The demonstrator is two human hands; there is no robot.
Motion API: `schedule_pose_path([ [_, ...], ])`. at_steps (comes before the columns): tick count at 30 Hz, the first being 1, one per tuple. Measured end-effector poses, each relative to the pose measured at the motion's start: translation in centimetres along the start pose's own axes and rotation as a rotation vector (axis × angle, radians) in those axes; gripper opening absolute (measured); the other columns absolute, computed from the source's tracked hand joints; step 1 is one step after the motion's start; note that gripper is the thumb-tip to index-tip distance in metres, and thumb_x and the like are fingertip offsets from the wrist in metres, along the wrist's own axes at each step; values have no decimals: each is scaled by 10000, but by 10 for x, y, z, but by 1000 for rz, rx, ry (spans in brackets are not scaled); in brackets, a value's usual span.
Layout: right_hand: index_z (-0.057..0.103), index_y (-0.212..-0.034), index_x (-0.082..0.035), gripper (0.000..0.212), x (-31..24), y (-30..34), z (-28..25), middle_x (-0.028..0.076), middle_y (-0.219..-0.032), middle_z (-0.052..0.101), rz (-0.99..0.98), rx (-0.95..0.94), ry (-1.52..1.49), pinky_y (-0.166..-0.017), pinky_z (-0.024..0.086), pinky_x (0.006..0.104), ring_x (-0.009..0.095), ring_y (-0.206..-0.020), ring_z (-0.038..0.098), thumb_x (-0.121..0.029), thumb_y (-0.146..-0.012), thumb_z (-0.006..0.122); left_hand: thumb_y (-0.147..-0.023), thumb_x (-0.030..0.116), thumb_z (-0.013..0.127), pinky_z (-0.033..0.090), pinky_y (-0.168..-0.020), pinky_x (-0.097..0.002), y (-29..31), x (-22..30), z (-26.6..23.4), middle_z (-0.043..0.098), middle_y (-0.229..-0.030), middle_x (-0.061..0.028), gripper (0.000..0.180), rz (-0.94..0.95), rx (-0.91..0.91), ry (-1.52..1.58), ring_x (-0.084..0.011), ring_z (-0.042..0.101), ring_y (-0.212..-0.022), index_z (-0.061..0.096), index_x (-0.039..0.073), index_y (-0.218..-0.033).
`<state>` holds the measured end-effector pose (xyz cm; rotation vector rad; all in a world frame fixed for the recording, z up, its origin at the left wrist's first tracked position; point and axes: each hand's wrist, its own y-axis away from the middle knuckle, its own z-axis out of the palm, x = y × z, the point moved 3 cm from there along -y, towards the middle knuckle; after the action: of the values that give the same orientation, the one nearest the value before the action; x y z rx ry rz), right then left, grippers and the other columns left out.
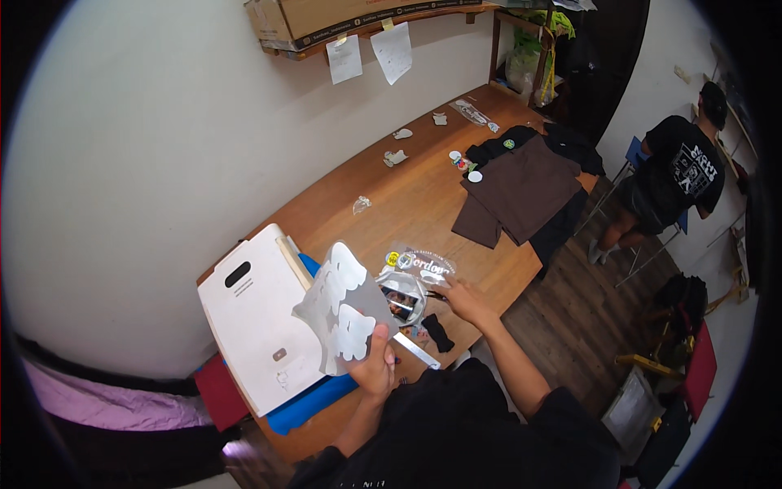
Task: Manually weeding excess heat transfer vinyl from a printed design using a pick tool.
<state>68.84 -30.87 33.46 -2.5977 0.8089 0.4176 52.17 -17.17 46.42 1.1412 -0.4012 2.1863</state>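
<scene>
My left hand (376,365) grips the lower edge of a translucent film sheet (326,314) with white cut-out shapes on it, held up above the table. My right hand (466,301) reaches over the table, its fingertips closed at a small dark thing I cannot make out. Beside those fingertips lies a round clear tape roll (415,292), with a dark picture showing through it. Just beyond is a clear printed sticker sheet (432,266) with white lettering and a yellow round sticker (392,259). A metal ruler (417,350) and a small black cloth piece (438,334) lie close to me.
A white heat-press-like lid (261,326) over blue material (309,403) stands at the left. Dark brown folded cloth (521,191) lies on black clothing at the far right of the wooden table (326,213). Film scraps (396,157) line the wall side. Another person (680,163) is at the right.
</scene>
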Motion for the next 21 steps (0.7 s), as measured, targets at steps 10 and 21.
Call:
schedule_pose_path([
  [10,429,-1241,39,342,-75,1,-18,37,-1157,524,201,117,-1053,-704,402,204,67,-790,459,-157,-961,406,-794,-51,622,322,-361,-184,2,3,-7,531,-730,-38,403,-20,37,-47,-50,409,-426,450,-20,-1157],
  [21,578,-953,-10,111,-125,-16,-103,10,-790,510,135,417,-1083,-518,316,162,16,-583,425,-9,-843,568,-817,-26,591,298,-339,-170,3,0,-9,521,-794,-42,450,-52,-35,-114,-44,390,-425,407,-10,-1227],
])
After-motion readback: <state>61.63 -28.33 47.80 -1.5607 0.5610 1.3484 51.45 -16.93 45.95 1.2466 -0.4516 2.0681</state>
